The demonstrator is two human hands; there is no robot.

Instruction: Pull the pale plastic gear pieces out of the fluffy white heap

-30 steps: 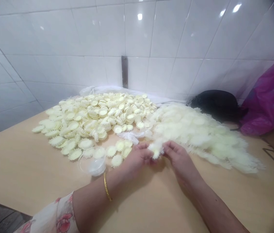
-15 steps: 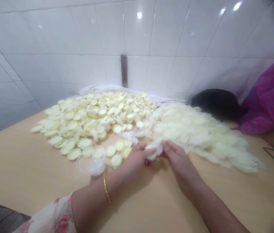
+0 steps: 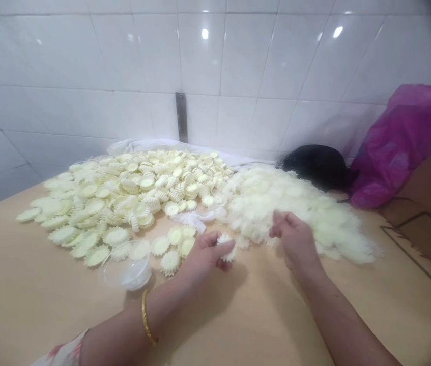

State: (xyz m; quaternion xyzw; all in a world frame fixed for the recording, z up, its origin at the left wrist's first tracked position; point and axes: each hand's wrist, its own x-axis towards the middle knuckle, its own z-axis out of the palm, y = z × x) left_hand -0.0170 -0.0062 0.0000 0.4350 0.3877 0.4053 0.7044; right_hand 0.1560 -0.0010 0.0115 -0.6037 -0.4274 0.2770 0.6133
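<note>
My left hand (image 3: 203, 255) grips a small cream toothed disc (image 3: 226, 248) between thumb and fingers, just off the tabletop. My right hand (image 3: 294, 238) holds nothing I can see. It hangs apart from that disc, with loosely parted fingers over the near edge of a pale, fluffy heap of fringed discs (image 3: 284, 208). To the left lies a wide pile of cream toothed discs (image 3: 123, 203), some stacked and some on edge. A few loose ones (image 3: 170, 263) lie near my left hand, beside a clear plastic tub (image 3: 128, 273).
The light wooden table (image 3: 35, 305) meets a white tiled wall (image 3: 85, 61) with a metal strip (image 3: 181, 117). White cloth (image 3: 192, 219) lies between the heaps. A black bag (image 3: 316, 165) and magenta plastic bag (image 3: 402, 152) stand at the back right.
My hands have parted: the right has moved away from the toothed disc, leaving it in my left hand. The whole scene has shifted left in view.
</note>
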